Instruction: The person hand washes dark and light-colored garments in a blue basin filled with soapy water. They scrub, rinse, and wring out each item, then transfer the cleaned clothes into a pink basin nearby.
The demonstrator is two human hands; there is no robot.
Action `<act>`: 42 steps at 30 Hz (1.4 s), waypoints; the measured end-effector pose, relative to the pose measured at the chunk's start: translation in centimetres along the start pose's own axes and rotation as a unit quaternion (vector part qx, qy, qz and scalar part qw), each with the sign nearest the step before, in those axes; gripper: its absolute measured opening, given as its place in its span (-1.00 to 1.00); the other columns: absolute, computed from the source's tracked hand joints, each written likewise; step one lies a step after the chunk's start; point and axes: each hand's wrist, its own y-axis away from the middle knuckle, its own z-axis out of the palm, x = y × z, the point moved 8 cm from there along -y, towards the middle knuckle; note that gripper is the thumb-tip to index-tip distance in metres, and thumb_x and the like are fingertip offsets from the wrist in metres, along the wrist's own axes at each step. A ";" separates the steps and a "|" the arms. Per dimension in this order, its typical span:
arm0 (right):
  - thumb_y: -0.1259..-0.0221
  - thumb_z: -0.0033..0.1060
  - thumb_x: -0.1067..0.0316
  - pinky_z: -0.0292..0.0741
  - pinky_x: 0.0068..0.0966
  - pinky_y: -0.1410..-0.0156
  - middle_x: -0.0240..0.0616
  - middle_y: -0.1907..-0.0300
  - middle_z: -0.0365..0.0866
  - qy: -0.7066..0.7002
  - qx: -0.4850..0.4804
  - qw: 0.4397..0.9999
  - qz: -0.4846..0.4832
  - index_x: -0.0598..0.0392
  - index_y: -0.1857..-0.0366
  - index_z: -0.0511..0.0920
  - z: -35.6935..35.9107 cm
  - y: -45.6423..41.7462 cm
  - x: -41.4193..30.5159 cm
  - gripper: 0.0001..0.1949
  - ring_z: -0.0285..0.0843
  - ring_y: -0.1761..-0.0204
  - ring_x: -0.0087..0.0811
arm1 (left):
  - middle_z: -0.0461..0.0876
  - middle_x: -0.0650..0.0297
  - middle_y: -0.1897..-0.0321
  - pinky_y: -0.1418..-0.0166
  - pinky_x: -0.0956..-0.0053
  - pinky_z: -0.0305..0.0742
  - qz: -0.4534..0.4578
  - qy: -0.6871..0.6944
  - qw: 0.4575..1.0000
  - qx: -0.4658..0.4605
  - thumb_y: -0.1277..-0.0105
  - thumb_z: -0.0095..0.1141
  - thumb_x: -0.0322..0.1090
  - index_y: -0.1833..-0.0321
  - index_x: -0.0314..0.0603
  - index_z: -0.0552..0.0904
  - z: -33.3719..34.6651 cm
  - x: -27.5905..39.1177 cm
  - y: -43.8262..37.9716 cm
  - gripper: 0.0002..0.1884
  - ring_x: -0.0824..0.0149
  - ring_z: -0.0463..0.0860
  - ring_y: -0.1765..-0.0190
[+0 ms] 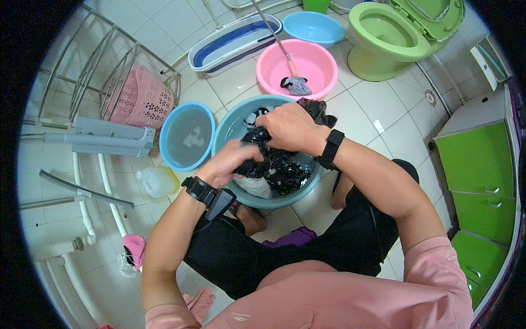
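A wet black cloth garment (285, 170) lies partly in the water of a teal plastic basin (302, 197) on the floor between my feet. My left hand (234, 162) grips a bunched part of it at the basin's left side. Higher up and to the right, my right hand (287, 125) clenches another part, knuckles upward. Below the black cloth, a white piece (254, 187) rests against the near wall. A small black-and-white item (255, 117) floats near the far wall. Dark patterned fabric (318, 111) hangs over the far right rim.
A blue basin (187, 166) of cloudy water stands at left, beside a plastic jug (158, 181). Behind are a pink basin (269, 78) holding a mop (296, 85), a folding tub (234, 45) and a green toilet (374, 61). Green cabinets (476, 160) line the right side.
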 end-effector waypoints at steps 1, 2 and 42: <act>0.11 0.58 0.26 0.61 -0.10 0.15 -0.07 0.43 0.75 0.001 0.005 1.000 0.001 0.04 0.28 0.74 -0.1 0.1 0.1 -0.73 0.76 0.28 0.00 | 0.71 0.38 0.33 0.22 0.44 0.47 -0.012 0.025 1.000 -0.004 -0.16 0.35 -0.27 0.15 -0.11 0.73 0.1 -0.4 -0.3 -0.78 0.38 0.64 0.30; 0.11 0.55 0.27 0.61 -0.10 0.16 -0.08 0.44 0.75 0.004 0.014 1.000 -0.001 0.04 0.31 0.74 0.0 0.0 0.2 -0.76 0.77 0.29 -0.01 | 0.71 0.38 0.32 0.21 0.44 0.47 -0.023 0.050 0.998 -0.007 -0.17 0.34 -0.27 0.14 -0.10 0.73 0.0 -0.7 -0.6 -0.78 0.38 0.64 0.30; 0.00 0.53 0.14 0.69 -0.08 0.03 0.02 0.35 0.79 -0.072 -0.098 0.990 0.067 0.11 0.28 0.74 2.6 -1.7 0.1 -0.70 0.80 0.22 0.04 | 0.71 0.00 0.33 0.09 0.05 0.65 0.416 -0.525 0.694 0.264 -0.19 0.26 -0.49 0.18 -0.23 0.62 -2.0 4.5 -1.1 -0.84 -0.13 0.74 0.16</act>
